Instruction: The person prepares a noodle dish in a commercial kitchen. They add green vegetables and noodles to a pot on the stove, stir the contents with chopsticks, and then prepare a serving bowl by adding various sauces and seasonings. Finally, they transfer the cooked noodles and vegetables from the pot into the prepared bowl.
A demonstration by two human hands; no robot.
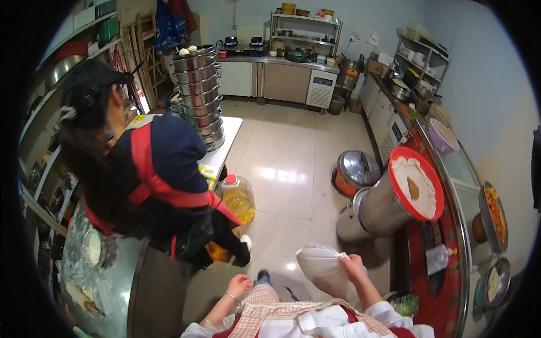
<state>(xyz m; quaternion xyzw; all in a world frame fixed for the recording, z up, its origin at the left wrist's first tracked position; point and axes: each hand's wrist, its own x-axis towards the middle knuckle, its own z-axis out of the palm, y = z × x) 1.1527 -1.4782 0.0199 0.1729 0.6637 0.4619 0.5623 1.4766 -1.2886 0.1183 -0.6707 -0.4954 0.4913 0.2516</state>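
My right hand [354,268] grips the gathered neck of a white plastic bag [323,270]; the bag hangs full over the floor, its contents only dimly seen. Nothing shows in my left hand [239,287], which is held low in front of my checked apron [264,291], fingers loosely curled and apart. Beyond the bag, a red basin [438,198] with pale dough and a brown patch in it rests on a tall steel pot [382,213]. An orange cooker with a steel lid [359,168] stands on the floor behind that pot.
At left, a co-worker [169,156] in a red-strapped apron stands between a floured steel worktop [120,262] and a white table [230,126] with stacked steamers [203,97]. An oil jug [239,198] stands by the co-worker's feet. A red counter [448,228] runs along the right.
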